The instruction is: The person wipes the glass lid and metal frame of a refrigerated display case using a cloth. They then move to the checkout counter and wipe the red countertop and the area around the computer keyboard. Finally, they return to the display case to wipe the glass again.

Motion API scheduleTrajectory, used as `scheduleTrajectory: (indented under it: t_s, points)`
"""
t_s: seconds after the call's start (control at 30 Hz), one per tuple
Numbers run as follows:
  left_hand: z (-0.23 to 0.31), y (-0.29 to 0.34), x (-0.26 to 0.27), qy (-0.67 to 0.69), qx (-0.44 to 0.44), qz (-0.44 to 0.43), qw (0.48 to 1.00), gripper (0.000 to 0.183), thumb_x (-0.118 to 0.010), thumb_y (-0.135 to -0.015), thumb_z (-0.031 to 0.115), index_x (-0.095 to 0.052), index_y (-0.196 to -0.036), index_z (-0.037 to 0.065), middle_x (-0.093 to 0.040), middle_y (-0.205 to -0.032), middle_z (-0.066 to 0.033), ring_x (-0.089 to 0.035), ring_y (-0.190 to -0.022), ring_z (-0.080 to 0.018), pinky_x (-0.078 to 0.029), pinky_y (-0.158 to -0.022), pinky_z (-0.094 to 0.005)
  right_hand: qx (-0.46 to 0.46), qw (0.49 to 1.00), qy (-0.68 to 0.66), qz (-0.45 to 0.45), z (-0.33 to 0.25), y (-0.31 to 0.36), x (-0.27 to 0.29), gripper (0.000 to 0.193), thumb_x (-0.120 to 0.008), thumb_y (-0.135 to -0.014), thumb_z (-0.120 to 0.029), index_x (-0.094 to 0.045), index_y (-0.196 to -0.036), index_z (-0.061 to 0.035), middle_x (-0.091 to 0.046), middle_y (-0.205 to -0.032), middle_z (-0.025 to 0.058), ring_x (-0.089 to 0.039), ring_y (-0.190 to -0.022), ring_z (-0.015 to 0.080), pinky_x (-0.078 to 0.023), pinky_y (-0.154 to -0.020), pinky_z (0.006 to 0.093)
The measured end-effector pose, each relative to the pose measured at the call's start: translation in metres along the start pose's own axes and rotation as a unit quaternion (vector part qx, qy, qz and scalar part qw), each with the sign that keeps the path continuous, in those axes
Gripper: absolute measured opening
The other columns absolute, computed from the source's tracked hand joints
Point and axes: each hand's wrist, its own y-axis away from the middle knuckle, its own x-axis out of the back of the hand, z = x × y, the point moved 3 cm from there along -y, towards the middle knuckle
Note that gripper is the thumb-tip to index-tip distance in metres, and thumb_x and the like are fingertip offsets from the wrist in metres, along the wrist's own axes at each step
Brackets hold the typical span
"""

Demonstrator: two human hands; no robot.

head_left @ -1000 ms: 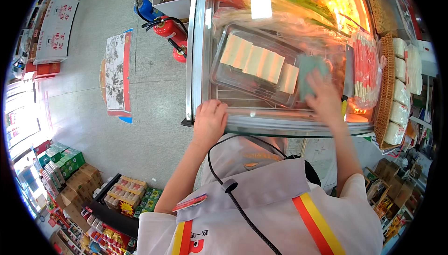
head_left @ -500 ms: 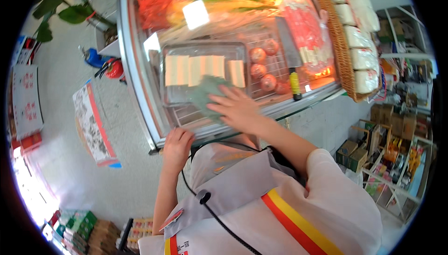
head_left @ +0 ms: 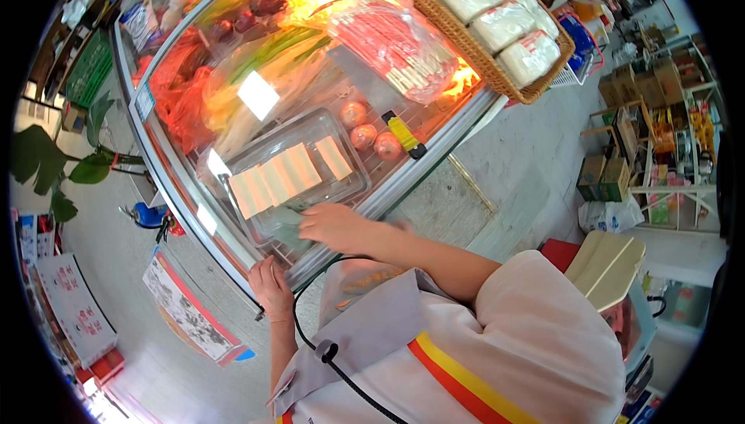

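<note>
My right hand (head_left: pixel 337 228) presses a grey-green cloth (head_left: pixel 284 224) against the glass top of a display case (head_left: pixel 403 185), its fingers bunched over the cloth. At the case's front corner, my left hand (head_left: pixel 271 288) rests on the edge with fingers laid out and nothing in them. Under the glass lies a clear tray (head_left: pixel 355 181) with several pale tofu-like blocks (head_left: pixel 287 174). Beside the tray are several round wrapped red-pink items (head_left: pixel 362 137) and a knife's yellow-and-black handle (head_left: pixel 403 135).
Bagged vegetables (head_left: pixel 268 74) and a bag of pink-and-white sticks (head_left: pixel 392 43) fill the case's far part. A wicker basket (head_left: pixel 458 28) of white plastic packs stands on its right. On the floor at left are a plant (head_left: pixel 93 164) and a printed board (head_left: pixel 190 304).
My view has turned, so the case appears rotated and shifted left. The cloth under my right hand has moved toward the tray's near left corner. My left hand stays at the case's corner.
</note>
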Motion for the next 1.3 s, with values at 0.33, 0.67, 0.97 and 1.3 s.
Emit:
scheduleTrajectory:
  t_s: [0.33, 0.67, 0.97, 1.3]
  points:
    - [0.002, 0.0, -0.002, 0.019, 0.014, 0.003, 1.0, 0.02, -0.052, -0.084, 0.005, -0.057, -0.103, 0.001, -0.055, -0.1, -0.0166, -0.051, -0.098, -0.0348, -0.038, -0.087, -0.0432, -0.4, 0.84, 0.274, 0.242, 0.122, 0.192, 0.207, 0.028, -0.051, -0.079, 0.0, -0.062, -0.104, -0.0062, -0.062, -0.103, 0.0126, -0.056, -0.095, 0.0323, -0.046, -0.084, 0.0412]
    - [0.001, 0.003, 0.001, 0.028, 0.049, 0.014, 0.998, 0.022, -0.05, -0.082, 0.001, -0.056, -0.103, 0.0, -0.055, -0.102, -0.0165, -0.05, -0.098, -0.0353, -0.038, -0.087, -0.0437, -0.318, 0.906, 0.276, 0.051, 0.084, 0.135, 0.162, 0.016, -0.058, -0.074, -0.016, -0.062, -0.087, -0.0081, -0.059, -0.095, 0.0077, -0.053, -0.1, 0.0256, -0.045, -0.085, 0.0394]
    - [0.004, 0.001, 0.003, 0.014, 0.055, 0.014, 0.998, 0.022, -0.052, -0.082, 0.003, -0.057, -0.104, 0.001, -0.055, -0.101, -0.0163, -0.051, -0.098, -0.0351, -0.038, -0.086, -0.0437, -0.32, 0.823, 0.467, 0.037, 0.128, 0.162, 0.188, 0.02, -0.057, -0.075, -0.015, -0.064, -0.092, -0.0088, -0.06, -0.1, 0.0055, -0.054, -0.104, 0.0231, -0.046, -0.082, 0.0401]
    - [-0.003, 0.0, 0.005, -0.003, 0.051, 0.043, 0.998, 0.021, -0.056, -0.079, 0.005, -0.058, -0.1, 0.003, -0.056, -0.099, -0.0139, -0.053, -0.095, -0.0323, -0.04, -0.085, -0.0422, -0.442, 0.85, 0.249, 0.142, 0.14, 0.175, 0.2, 0.027, -0.052, -0.081, -0.003, -0.06, -0.106, -0.0035, -0.06, -0.104, 0.0164, -0.055, -0.099, 0.0342, -0.044, -0.085, 0.0434]
